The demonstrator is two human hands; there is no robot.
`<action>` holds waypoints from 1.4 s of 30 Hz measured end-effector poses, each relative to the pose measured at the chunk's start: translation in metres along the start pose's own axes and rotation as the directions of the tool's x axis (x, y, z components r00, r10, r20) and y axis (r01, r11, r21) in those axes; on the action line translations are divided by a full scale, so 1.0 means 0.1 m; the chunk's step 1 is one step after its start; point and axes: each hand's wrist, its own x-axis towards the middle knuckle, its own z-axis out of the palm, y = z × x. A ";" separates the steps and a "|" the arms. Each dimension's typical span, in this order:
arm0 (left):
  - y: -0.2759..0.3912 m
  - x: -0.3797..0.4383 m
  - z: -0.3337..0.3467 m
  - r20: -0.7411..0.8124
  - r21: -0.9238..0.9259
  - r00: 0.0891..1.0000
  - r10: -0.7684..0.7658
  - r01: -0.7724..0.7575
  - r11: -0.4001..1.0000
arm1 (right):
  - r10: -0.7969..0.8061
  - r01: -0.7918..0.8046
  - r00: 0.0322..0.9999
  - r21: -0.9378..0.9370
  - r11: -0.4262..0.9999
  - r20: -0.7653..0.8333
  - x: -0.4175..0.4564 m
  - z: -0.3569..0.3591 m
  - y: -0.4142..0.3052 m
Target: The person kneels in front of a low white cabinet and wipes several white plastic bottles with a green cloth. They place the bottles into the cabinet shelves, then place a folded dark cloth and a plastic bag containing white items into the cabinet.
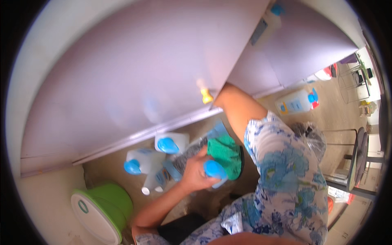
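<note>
My left hand grips a blue-capped bottle, seen mostly from above. Against its far side is a green cloth with a dark edge, and whether my fingers touch it I cannot tell. My right arm, in a blue floral sleeve, reaches behind the edge of a pale lilac cabinet panel, which hides the right hand. A brass-coloured knob sits near that edge. On the floor left of my hand stand two white bottles with blue tops, one nearer the panel and one further left.
A green tub with a white lid stands at the lower left. To the right, a pump bottle and a clear plastic bag are on the floor, near a black-framed chair. Another blue-topped bottle shows beyond the panel edge, perhaps reflected.
</note>
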 end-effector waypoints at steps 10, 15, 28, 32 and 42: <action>-0.07 -0.02 0.00 -0.020 -0.040 0.997 -0.070 0.069 0.997 | 0.062 -0.061 0.998 -0.028 0.998 0.027 -0.53 -0.03 0.10; 0.01 -0.01 0.04 -0.056 0.002 0.998 -0.038 0.038 0.999 | 0.018 -0.018 1.000 -0.025 1.000 0.005 -0.42 -0.05 -0.02; -0.04 0.13 -0.01 -0.118 -0.127 0.972 -0.203 0.188 0.974 | 0.196 -0.203 0.972 -0.041 0.978 -0.129 -0.16 -0.17 0.73; -0.12 0.04 0.05 -0.131 -0.094 0.977 -0.166 0.154 0.983 | 0.467 -0.483 0.864 -0.051 0.874 -0.191 -0.47 -0.28 0.97; 0.04 -0.04 0.13 -0.081 0.090 0.994 -0.070 0.077 0.993 | 0.856 -0.857 0.514 -0.080 0.509 -0.055 -0.89 -0.40 1.14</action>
